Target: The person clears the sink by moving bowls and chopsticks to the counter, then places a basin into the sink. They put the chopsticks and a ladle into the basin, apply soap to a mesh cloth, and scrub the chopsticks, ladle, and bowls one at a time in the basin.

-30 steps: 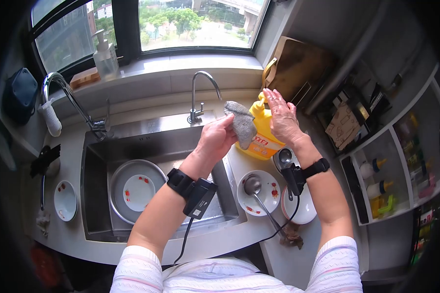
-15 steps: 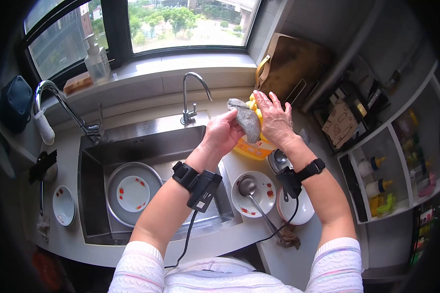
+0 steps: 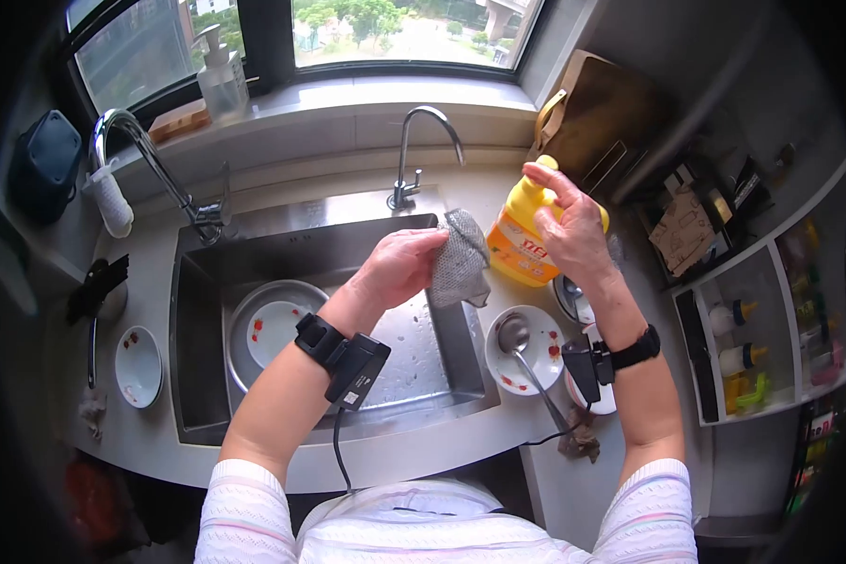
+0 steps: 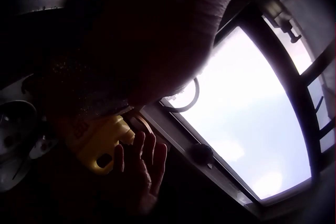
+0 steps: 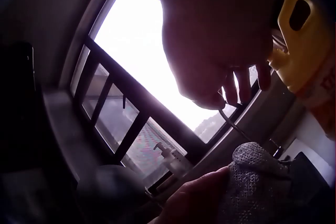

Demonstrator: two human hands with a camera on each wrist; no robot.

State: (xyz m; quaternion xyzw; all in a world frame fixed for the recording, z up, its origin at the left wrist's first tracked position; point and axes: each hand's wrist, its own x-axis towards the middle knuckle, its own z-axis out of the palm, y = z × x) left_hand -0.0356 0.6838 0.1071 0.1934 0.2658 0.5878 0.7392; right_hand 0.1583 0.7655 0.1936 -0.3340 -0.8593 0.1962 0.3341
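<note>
In the head view my left hand point(image 3: 397, 268) pinches a grey mesh cloth point(image 3: 461, 261), which hangs over the sink's right edge. A yellow bottle point(image 3: 517, 242) with an orange label stands on the counter right of the sink. My right hand point(image 3: 578, 235) is at its top, index finger extended by the yellow cap and partly hiding it; whether they touch is unclear. The right wrist view shows the cloth point(image 5: 252, 182) in my left hand point(image 5: 199, 198), below my right hand point(image 5: 220, 40). Fingers of my right hand point(image 4: 140, 169) look spread beside the bottle point(image 4: 97, 148) in the dark left wrist view.
The sink point(image 3: 432, 418) holds a metal basin with a red-patterned dish inside. A bowl point(image 3: 524, 376) with a ladle point(image 3: 514, 334) stands on the right, another bowl point(image 3: 139, 367) on the left. Two taps point(image 3: 402, 188) rise behind the sink.
My left hand and the cloth have moved left, away from the bottle's top. My right hand has shifted from lying flat over the top to beside it, exposing more of the bottle. The head view has shifted.
</note>
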